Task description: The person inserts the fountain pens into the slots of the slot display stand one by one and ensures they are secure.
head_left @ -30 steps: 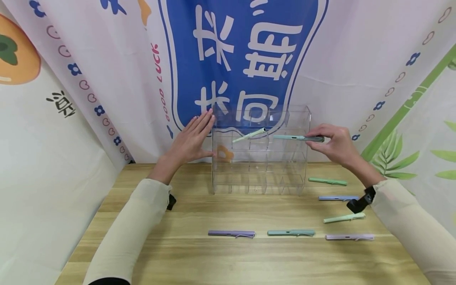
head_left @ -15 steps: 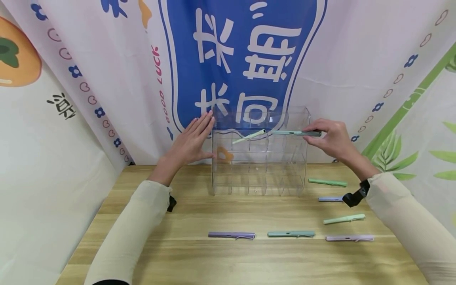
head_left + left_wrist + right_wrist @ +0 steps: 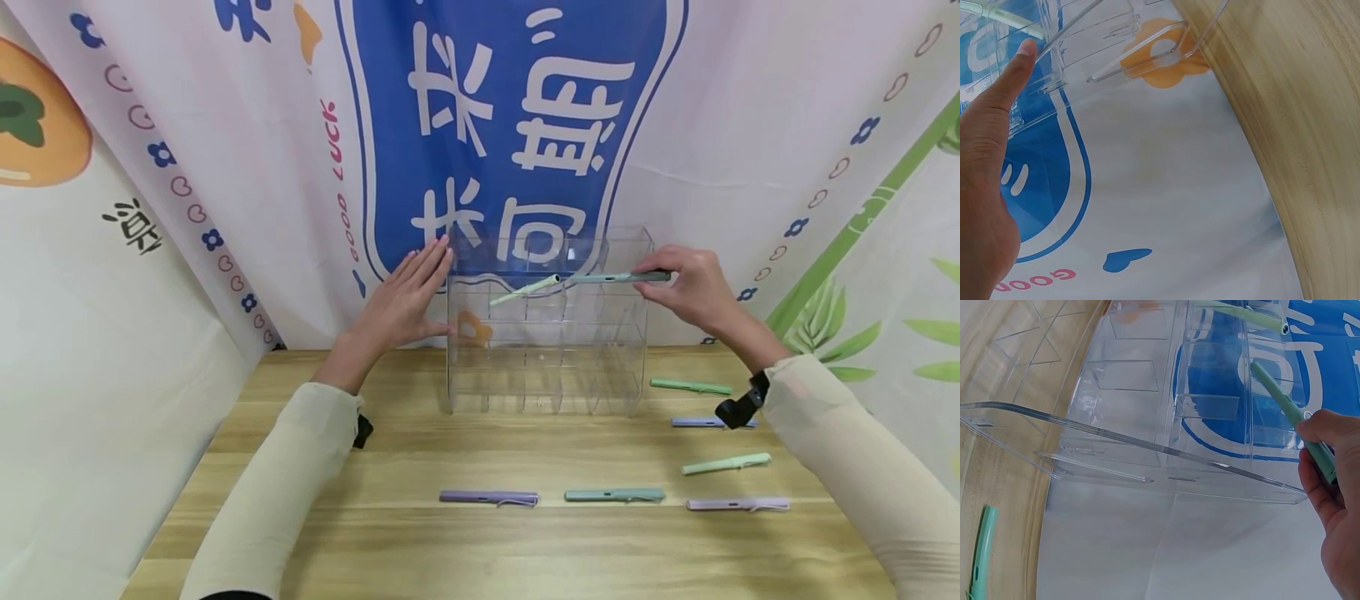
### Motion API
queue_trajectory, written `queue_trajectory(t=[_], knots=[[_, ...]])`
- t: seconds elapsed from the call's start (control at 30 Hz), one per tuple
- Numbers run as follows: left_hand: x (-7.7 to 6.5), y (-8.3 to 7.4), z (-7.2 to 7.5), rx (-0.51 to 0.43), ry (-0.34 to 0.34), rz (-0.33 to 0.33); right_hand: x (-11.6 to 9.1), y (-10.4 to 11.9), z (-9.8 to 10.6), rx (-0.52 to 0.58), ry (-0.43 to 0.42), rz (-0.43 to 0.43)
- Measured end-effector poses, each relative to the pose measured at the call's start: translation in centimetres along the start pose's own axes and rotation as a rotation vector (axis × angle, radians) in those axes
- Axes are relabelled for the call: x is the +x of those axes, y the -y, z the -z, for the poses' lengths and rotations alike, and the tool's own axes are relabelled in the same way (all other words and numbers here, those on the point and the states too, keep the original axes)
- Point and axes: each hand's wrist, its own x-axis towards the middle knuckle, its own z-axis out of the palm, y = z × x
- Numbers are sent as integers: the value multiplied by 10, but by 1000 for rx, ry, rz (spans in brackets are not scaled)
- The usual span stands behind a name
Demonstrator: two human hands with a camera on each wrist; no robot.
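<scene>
Printed curtain [image 3: 517,125] behind wooden table [image 3: 555,554]

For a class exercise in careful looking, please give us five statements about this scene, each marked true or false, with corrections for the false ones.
1. The right hand holds a pen. True.
2. The left hand holds a pen too. False: the left hand touches the clear rack.
3. A light green pen lies slanted in the rack. True.
4. Only two pens lie on the table. False: six do.
5. The rack stands on the wooden table. True.
</scene>
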Motion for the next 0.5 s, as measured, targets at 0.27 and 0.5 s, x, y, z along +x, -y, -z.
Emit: queue_trajectory(t=[0.27, 0.5], knots=[[0, -1, 0, -6, 1, 8, 2, 0, -6, -15, 46, 29], [0, -1, 1, -8, 0, 6, 4, 1, -13, -35, 62, 31]])
